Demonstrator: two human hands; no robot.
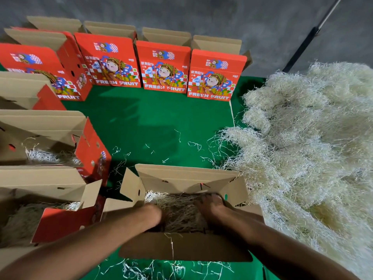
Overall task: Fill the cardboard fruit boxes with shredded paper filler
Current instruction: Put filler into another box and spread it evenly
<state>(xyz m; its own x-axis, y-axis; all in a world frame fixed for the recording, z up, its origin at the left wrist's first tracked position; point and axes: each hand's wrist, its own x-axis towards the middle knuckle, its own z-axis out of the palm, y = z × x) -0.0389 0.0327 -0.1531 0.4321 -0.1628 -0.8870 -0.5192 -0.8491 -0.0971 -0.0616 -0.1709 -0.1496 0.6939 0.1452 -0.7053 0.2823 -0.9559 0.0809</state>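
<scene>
Matt brown cardboard box [181,247] — inside it pale, wiry shredded paper [179,211]; the boxes at the far edge [164,67] carry smooth red print — green cloth surface [153,118] looks soft

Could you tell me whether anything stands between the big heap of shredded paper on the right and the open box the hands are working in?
Nothing visible does. The shredded paper heap spills right up to the right flap of the open box, whose top is open. Both the left hand and the right hand are already inside, down in the filler.
</scene>
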